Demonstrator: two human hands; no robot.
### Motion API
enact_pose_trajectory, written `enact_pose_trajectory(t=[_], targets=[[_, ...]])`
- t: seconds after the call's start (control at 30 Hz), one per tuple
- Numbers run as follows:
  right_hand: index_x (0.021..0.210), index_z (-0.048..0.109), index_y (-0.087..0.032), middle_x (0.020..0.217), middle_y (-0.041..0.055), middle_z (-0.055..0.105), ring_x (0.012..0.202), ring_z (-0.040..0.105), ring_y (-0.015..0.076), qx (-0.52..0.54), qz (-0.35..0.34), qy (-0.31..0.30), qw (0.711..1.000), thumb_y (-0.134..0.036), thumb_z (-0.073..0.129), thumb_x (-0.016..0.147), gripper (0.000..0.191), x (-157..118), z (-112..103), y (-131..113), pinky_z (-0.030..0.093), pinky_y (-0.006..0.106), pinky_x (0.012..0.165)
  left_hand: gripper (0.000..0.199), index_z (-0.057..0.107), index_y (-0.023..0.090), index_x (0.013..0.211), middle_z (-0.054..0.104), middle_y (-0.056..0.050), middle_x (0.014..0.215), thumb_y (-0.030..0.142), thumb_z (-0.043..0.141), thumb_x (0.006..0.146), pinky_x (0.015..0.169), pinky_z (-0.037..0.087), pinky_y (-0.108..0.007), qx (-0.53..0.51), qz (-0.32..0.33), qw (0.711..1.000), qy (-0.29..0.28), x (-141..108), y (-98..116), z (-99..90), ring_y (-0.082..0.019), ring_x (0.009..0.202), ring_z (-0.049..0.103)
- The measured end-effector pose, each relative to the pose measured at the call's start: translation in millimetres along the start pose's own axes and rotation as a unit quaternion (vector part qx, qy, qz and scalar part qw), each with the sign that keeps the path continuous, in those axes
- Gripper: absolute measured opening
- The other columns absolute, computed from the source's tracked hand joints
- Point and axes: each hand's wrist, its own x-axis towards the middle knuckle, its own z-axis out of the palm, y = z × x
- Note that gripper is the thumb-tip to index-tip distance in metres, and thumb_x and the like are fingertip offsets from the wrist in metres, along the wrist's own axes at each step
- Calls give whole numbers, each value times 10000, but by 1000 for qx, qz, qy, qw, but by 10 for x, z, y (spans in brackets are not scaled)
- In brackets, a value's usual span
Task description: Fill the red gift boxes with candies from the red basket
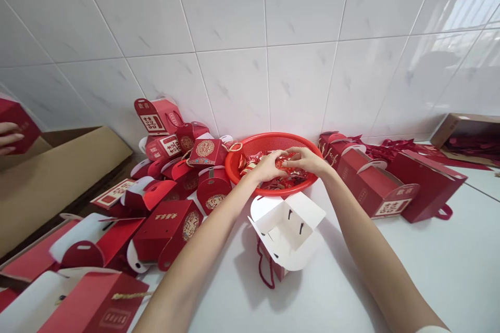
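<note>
Currently: left hand and right hand together over the red basket

Both hands converge from the near side, above the middle of the oval basket. Fingers of both hands are bent inward, and the fingertips of one hand lie close to those of the other. Whether either hand is clamped on an item cannot be told, as the fingers cover the contact area.

Location of contents: small wrapped packets, mainly red and glossy, lie inside the basket beneath and around the fingers. The basket stands on the white table, near the tiled wall.

Between the forearms, directly in front of the basket, stands a white-lined box. Its top flaps are spread outward, the interior is visible, and a dark red cord handle hangs at its left side.

Left side: red boxes with printed characters are piled in several layers. Beyond them is a cardboard carton. At the left edge, a co-worker's hand holds a single red carton.

Right side: further gift boxes, a dark red bag lying tilted, and red ribbons near the wall.
</note>
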Motion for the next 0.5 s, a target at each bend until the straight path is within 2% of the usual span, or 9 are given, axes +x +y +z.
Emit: enact_pose_trajectory(t=[0.13, 0.23, 0.37, 0.5], targets=[[1024, 650, -146, 691, -14, 660, 612, 612, 133, -10, -5, 34, 999, -112, 723, 705, 328, 30, -11, 52, 473, 233, 570, 776, 570, 186, 1341, 590, -96, 1408, 215, 836, 613, 1104, 416, -402, -34, 4, 999, -19, -7, 20, -21, -295, 1315, 527], [990, 678, -141, 684, -20, 637, 612, 586, 118, -37, -13, 67, 997, -88, 706, 689, 307, 56, -20, 90, 453, 222, 568, 721, 575, 175, 1341, 590, -97, 1405, 133, 761, 646, 1110, 416, -400, -43, 16, 999, -22, 14, -13, -21, -286, 1320, 520], [992, 710, -139, 638, -26, 610, 583, 549, 114, -60, -12, 75, 995, -46, 667, 661, 347, 75, -26, 108, 427, 220, 541, 677, 591, 179, 1314, 600, -102, 1390, 35, 653, 656, 1065, 465, -387, -50, 19, 999, 2, 54, -105, -6, -274, 1289, 551], [913, 721, -139, 609, -21, 598, 573, 542, 120, -81, -10, 72, 994, -10, 625, 631, 325, 83, -17, 110, 421, 216, 517, 681, 591, 198, 1303, 583, -103, 1410, -1, 643, 653, 1046, 485, -383, -53, 5, 998, 44, 72, -172, -13, -267, 1302, 545]])
